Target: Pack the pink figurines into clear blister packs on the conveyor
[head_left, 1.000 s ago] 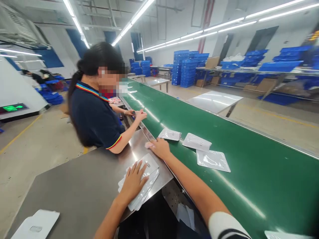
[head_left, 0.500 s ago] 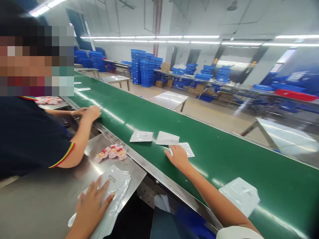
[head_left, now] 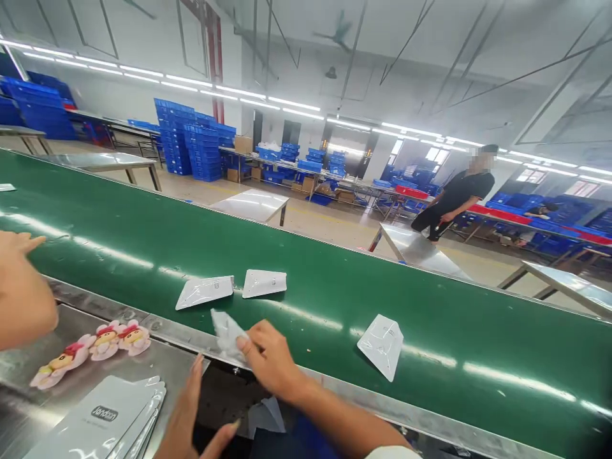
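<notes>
Lifting now — right hand (head_left: 270, 362) grips pouch (head_left: 226, 334), earlier flat.

Right hand (head_left: 270, 360) at lower centre of the frame, fingers (head_left: 246, 347) pinched on a clear plastic packet (head_left: 225, 331) at the near edge of the green conveyor belt (head_left: 335, 299). Left hand (head_left: 191, 414) sits low, open, just right of a stack of white cards (head_left: 102, 421) on the steel tabletop (head_left: 19, 376). Three small pink dolls (head_left: 90, 347) lie in a row at lower left. On the belt, two more packets (head_left: 204, 291) (head_left: 264, 283) lie side by side at centre; another packet (head_left: 381, 344) lies further right. A co-worker's arm (head_left: 19, 293) fills the left edge. Blue crates (head_left: 191, 140) are stacked at upper left; a person in black (head_left: 454, 197) leans at upper right.
</notes>
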